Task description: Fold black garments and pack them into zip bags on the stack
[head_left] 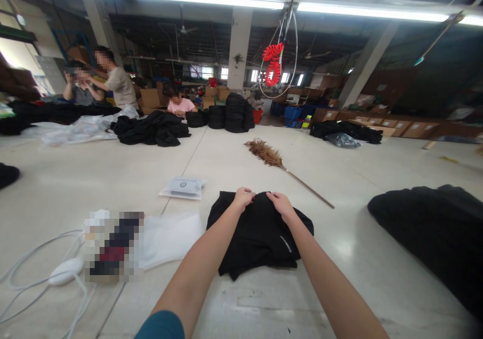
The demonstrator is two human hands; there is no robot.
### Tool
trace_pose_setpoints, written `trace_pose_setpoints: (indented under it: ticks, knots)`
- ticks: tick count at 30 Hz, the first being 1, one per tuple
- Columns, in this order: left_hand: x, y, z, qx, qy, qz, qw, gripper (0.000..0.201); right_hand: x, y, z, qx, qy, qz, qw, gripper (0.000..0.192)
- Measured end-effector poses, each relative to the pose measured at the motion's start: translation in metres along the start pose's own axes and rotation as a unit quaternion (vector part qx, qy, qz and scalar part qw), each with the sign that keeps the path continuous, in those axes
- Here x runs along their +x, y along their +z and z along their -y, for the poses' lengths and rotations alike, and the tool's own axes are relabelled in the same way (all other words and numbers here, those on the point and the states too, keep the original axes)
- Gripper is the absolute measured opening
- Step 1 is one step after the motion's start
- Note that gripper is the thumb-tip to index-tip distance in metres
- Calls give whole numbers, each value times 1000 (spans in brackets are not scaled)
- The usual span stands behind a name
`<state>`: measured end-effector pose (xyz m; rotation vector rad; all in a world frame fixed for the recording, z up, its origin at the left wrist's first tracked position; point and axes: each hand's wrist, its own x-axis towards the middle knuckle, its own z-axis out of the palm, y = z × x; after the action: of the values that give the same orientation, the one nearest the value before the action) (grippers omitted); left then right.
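Observation:
A black garment (260,238) with small pale lettering near its right side lies in front of me on the pale table (339,173). My left hand (245,197) pinches its far edge, thumb and fingers pressed together. Close by on the right, my right hand (279,203) grips the same far edge, with a short stretch of cloth between the two hands. The near edge of the garment is uneven, with a corner pointing toward me. To the left lie white translucent plastic bags (171,238), and beyond them a packed flat bag (183,187) with a round dark mark.
A feather duster (267,153) lies beyond the garment. A large black cloth pile (430,233) is at right. White cables (22,291) run at left. Black garments (151,128) and stacks (236,112) line the far edge. Several people work at the back left. A red coiled hose (272,65) hangs overhead.

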<state>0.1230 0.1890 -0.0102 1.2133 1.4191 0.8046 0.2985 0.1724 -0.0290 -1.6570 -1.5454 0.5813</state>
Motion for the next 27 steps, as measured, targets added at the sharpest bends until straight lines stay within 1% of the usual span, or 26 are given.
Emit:
trace_pose_setpoints:
  ticks: [4, 7, 9, 10, 12, 13, 14, 15, 17, 19, 20, 21, 22, 24, 26, 27]
  knots:
    - [7, -3, -3, 20, 34, -28, 999, 45, 2, -1, 1, -11, -8, -22, 1000, 42]
    - [-6, -7, -1, 49, 84, -27, 995, 39, -7, -7, 8, -27, -21, -58, 998, 39]
    - [-26, -14, 5, 72, 136, -15, 988, 34, -24, -12, 11, -63, -53, -81, 993, 42]
    - [-38, -19, 10, 84, 165, -8, 983, 32, -36, -14, 10, -102, -86, -90, 987, 44]
    - [-65, -30, 23, 115, 218, -1, 969, 32, -63, -16, 8, -165, -151, -84, 971, 45]
    - [-79, -37, 31, 143, 243, -4, 959, 35, -78, -16, 6, -183, -171, -72, 965, 46]
    - [-93, -44, 39, 218, 276, -14, 936, 40, -93, -16, 4, -198, -188, -55, 960, 47]
    - [-108, -52, 48, 287, 289, -29, 913, 46, -107, -15, 3, -211, -205, -39, 955, 48]
    - [-135, -70, 63, 380, 288, -52, 877, 52, -134, -13, 6, -228, -236, -22, 944, 47]
    - [-162, -92, 77, 420, 295, -70, 855, 51, -159, -10, 20, -229, -268, -18, 936, 43]
    - [-175, -104, 84, 431, 290, -89, 850, 51, -170, -6, 31, -225, -286, -3, 931, 41]
    - [-186, -117, 92, 443, 271, -111, 848, 53, -181, -2, 44, -220, -307, 28, 925, 39]
    - [-197, -130, 100, 457, 242, -132, 846, 55, -192, 4, 60, -215, -328, 71, 917, 39]
    - [-214, -155, 116, 488, 170, -171, 839, 61, -209, 22, 92, -206, -357, 163, 897, 42]
    - [-226, -175, 132, 515, 115, -181, 830, 66, -220, 47, 121, -203, -368, 225, 879, 47]
    - [-229, -184, 139, 524, 101, -173, 828, 68, -223, 61, 133, -205, -363, 243, 876, 51]
